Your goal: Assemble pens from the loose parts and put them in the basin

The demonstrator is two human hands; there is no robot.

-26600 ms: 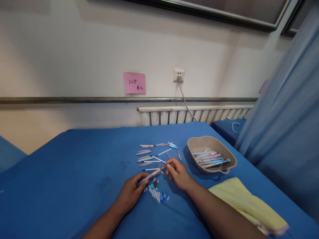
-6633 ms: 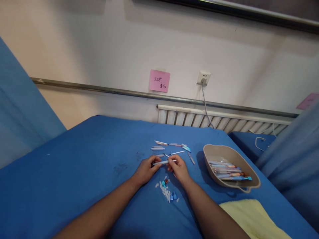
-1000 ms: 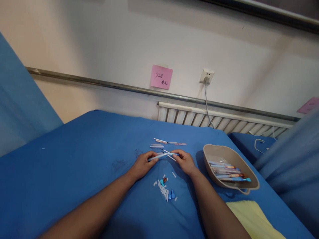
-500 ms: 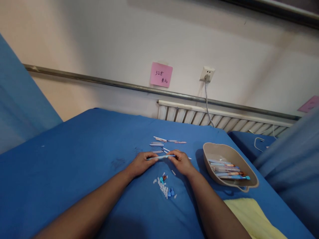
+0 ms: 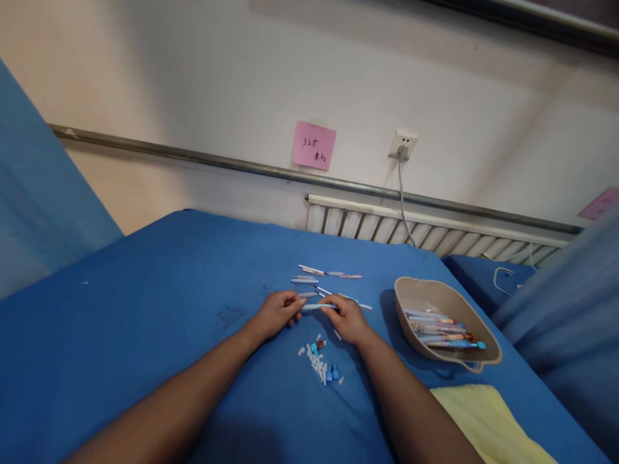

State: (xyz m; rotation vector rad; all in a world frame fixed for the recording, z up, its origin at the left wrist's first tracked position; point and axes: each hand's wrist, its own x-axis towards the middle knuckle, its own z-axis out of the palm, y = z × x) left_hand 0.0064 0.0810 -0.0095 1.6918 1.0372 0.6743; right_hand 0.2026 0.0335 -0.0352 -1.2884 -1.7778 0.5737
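Observation:
Between my two hands is a light-blue pen [image 5: 314, 307], held level just above the blue sheet. My right hand [image 5: 349, 317] pinches it with thumb and fingers towards its right end. The fingers of my left hand [image 5: 276, 312] are closed at its left end; the tips partly hide that end. Just beyond the hands lie several loose pen parts, among them a pale barrel [image 5: 304, 281] and a thin white refill [image 5: 310, 269]. Nearer to me is a small heap of white plastic pieces [image 5: 316, 364] with blue pieces [image 5: 332, 373] and a brown one [image 5: 320, 345].
To the right stands a beige basin [image 5: 403, 303] with several pens [image 5: 445, 328] inside. A folded yellow cloth [image 5: 483, 419] lies near my right forearm. Behind the blue-covered bed [image 5: 159, 277] are a radiator [image 5: 367, 225] and a wall rail [image 5: 217, 160]. Curtains hang at both sides.
My left fingers have drawn back to the pen's left end and curled in. My right hand has shifted slightly left, showing more of the loose parts behind it.

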